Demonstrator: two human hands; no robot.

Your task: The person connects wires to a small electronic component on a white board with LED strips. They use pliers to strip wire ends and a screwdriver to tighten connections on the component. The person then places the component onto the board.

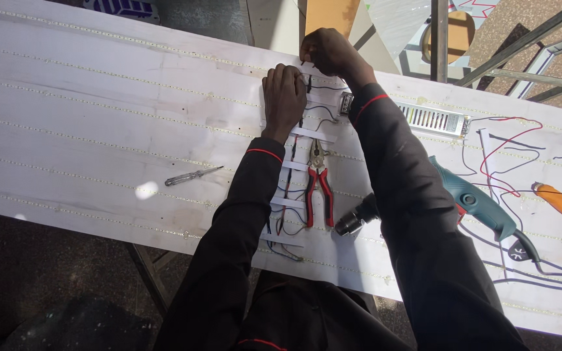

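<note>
Workshop: drill [482,201], pliers [319,188], wiring on panel [99,117].

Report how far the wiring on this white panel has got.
Done: rows of LED strips lie across the white panel, and white tape strips hold the wire run down. In hand: the left hand presses near the top of the run while the right hand works the wire end. Left: loose red and black wires by the power supply box lie untaped.

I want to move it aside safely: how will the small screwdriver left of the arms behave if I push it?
The screwdriver would probably roll, since its handle looks round and the white board is smooth. It seems light and stiff, likely sliding easily.
</note>
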